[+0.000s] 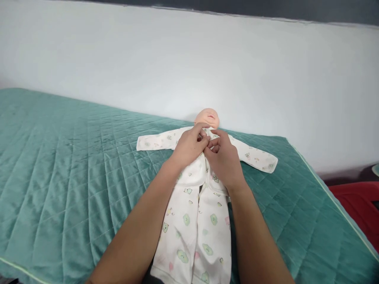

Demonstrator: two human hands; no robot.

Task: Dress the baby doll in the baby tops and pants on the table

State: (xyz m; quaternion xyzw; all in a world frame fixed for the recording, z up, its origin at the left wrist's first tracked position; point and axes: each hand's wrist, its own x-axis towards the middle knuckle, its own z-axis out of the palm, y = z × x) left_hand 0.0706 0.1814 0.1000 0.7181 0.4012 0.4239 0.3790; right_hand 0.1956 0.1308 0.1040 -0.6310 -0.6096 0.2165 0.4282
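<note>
A baby doll (206,117) lies on its back, its head at the far side near the wall. It wears a white baby shirt (191,173) with small green and pink prints, the sleeves spread out to both sides. Matching baby pants (180,232) stretch from the shirt's hem toward me. Over the upper chest, my left hand (192,145) is closed, thumb and fingers pinching the shirt's front edge below the neck. My right hand (225,157) meets it there, its fingers curled and pinched at the same front opening. The fingers cover whatever fastening may be between them.
A green quilted cover (89,177) lies under the doll, with a pale piped edge at the right. Behind it rises a white wall (166,59) with a dark band at the top. A red plastic chair or stool (355,197) stands beyond the right edge.
</note>
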